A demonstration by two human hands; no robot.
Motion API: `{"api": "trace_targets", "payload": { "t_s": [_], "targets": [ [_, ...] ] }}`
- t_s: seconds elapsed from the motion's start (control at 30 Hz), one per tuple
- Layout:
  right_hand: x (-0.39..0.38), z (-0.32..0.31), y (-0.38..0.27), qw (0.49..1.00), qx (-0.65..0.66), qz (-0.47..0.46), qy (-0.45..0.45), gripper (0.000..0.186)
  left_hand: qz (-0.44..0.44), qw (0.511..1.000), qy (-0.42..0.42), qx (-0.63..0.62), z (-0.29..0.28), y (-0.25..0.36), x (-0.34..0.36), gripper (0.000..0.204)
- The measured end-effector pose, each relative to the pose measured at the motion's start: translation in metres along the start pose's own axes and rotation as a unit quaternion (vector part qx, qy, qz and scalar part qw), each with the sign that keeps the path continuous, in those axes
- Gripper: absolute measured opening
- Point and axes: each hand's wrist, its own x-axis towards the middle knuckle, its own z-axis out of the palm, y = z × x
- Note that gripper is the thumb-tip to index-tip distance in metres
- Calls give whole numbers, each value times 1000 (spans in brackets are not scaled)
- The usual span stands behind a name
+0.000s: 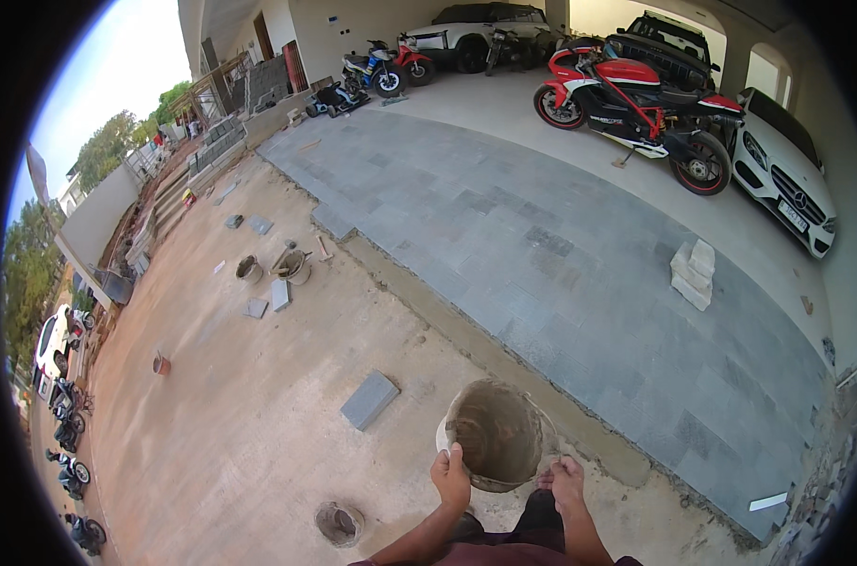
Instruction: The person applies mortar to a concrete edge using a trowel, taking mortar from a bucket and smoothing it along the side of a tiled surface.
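Observation:
Near the lower middle, a mortar-smeared bucket (518,406) is tipped so that its wide mouth and inner walls show. Dried grey-brown mortar coats the inside. My left hand (451,476) grips the left side of its rim, thumb on top. On the opposite side, my right hand (564,479) has its fingers closed at the rim, by the handle's end. Whether the bucket's base touches the ground is hidden. A smaller, mortar-caked bucket (340,524) stands on the ground left of my left forearm. Beyond my hands lies a loose grey paving slab (370,400).
Grey paving (542,255) spreads ahead and right, bordered by a mortar strip (504,344). White stone blocks (693,274) rest on it. Farther left stand mortar buckets (297,268) beside loose slabs (279,294). A red-and-white motorcycle (641,108) and a white car (789,179) are parked at the back right.

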Motion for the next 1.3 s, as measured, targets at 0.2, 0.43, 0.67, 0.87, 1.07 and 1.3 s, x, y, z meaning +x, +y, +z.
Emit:
{"api": "trace_targets", "payload": {
  "t_s": [0.2,0.43,0.67,0.87,1.07,1.3],
  "targets": [
    [-92,19,-83,912,400,-24,-83,25,12,994,-106,6,-21,15,-31,47],
    [-166,-41,-122,913,382,-138,47,34,-108,871,-463,121,-25,-2,-45,51],
    [-220,-219,-17,830,414,-153,341,35,-390,737,-287,472,-165,-109,-34,102],
    [-281,-333,120,673,461,-71,573,28,-486,698,-275,448,-87,-113,-43,103],
    [-404,-410,219,499,547,-15,672,25,-482,653,-359,461,129,-135,-154,106],
    [-493,-514,240,371,512,64,772,26,-508,624,-410,430,272,-196,-330,110]
  ]
}}
